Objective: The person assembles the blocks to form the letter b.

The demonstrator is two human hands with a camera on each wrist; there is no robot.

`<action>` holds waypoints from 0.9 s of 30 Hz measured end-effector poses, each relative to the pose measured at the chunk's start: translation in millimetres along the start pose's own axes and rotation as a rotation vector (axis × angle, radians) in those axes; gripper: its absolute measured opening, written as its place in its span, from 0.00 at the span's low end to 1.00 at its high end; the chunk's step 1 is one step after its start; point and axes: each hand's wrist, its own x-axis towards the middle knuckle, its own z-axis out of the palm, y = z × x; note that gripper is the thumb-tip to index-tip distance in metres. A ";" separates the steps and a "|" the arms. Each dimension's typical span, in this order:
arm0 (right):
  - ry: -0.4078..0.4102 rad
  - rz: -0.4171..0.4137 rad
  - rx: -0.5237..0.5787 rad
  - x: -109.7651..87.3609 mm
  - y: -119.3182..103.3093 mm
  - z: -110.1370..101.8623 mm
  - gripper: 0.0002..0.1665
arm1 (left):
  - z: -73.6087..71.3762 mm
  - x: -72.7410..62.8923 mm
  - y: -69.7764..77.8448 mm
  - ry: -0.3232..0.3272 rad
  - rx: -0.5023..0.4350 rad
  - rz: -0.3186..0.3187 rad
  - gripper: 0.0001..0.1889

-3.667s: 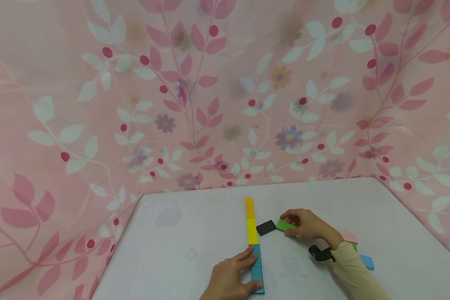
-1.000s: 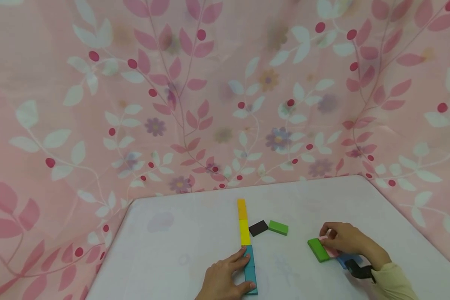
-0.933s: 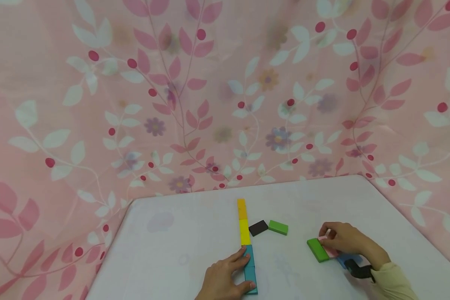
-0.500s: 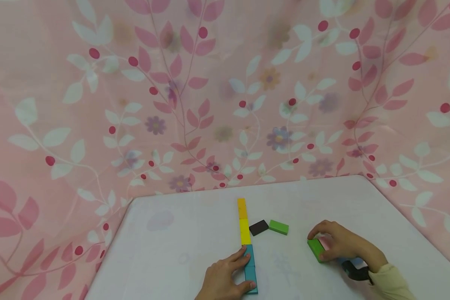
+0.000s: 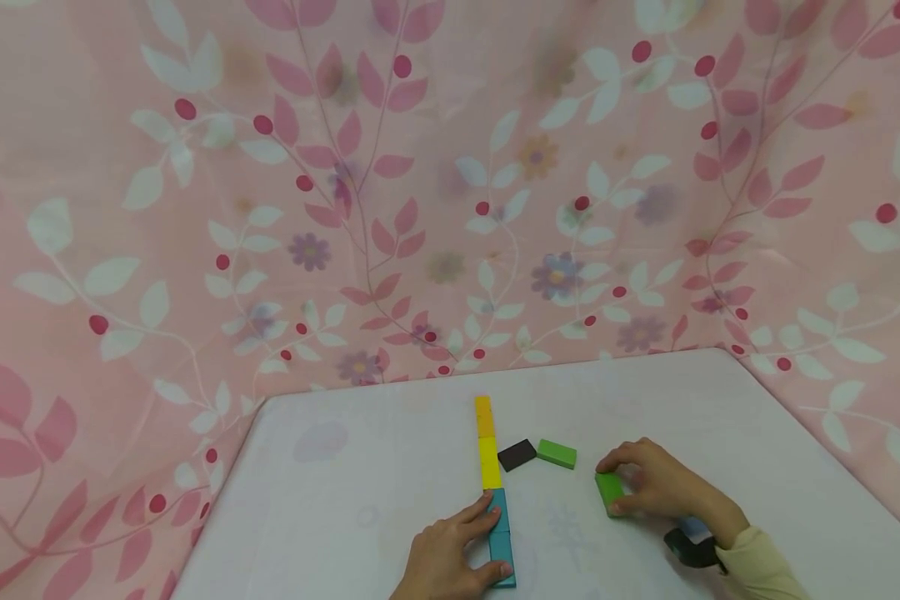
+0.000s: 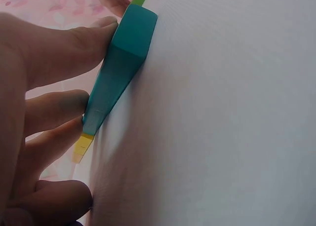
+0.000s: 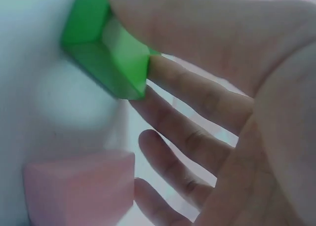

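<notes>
In the head view, my left hand (image 5: 444, 552) rests its fingertips and thumb along two teal blocks (image 5: 501, 547), laid end to end. A yellow block (image 5: 489, 463) and an orange-yellow block (image 5: 483, 416) continue that row away from me. At the right, my right hand (image 5: 666, 486) pinches a green block (image 5: 608, 493) between thumb and fingers, at the table surface or just over it. A pink block (image 7: 81, 191) shows below the fingers in the right wrist view. Beside the row lie a black block (image 5: 517, 456) and another green block (image 5: 557, 454), set at an angle to each other.
A light blue block (image 5: 694, 527) is partly hidden behind the right wrist and its black wrist camera (image 5: 692, 550). White cloth covers the table (image 5: 390, 475). A pink floral curtain (image 5: 420, 192) stands behind its far edge.
My right hand has let go of a green block beside the black one, moved right to the loose blocks, gripped another green block and shifted it left. The left hand stays on the teal blocks.
</notes>
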 end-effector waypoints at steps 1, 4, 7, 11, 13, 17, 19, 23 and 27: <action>0.002 -0.002 0.002 0.9 -0.6 1.5 0.29 | 0.0 -0.1 0.0 -0.001 0.001 -0.002 0.37; 0.006 -0.005 -0.002 3.3 -2.4 5.2 0.29 | -0.1 -0.4 0.3 -0.005 0.001 -0.009 0.37; 0.020 -0.012 -0.021 5.1 -4.3 8.1 0.29 | -0.1 -0.8 0.5 -0.006 -0.001 -0.013 0.37; 0.033 -0.012 -0.039 7.1 -7.6 10.8 0.29 | 0.1 -1.3 1.1 -0.005 -0.004 -0.016 0.38; 0.032 -0.005 -0.038 7.9 -9.2 11.9 0.29 | 0.0 -1.6 1.6 -0.005 -0.004 -0.017 0.38; 0.029 0.011 -0.040 9.3 -10.8 14.6 0.29 | -0.7 -1.9 2.8 -0.004 0.001 -0.015 0.37; 0.030 0.015 -0.041 10.3 -11.0 15.8 0.29 | -1.1 -1.9 3.3 -0.005 0.003 -0.017 0.37; 0.040 0.029 -0.035 12.4 -11.7 17.9 0.30 | -1.7 -1.8 3.8 -0.007 0.003 -0.018 0.37; 0.050 0.042 -0.019 14.1 -12.6 19.4 0.30 | -2.0 -1.3 3.5 -0.008 -0.001 -0.015 0.37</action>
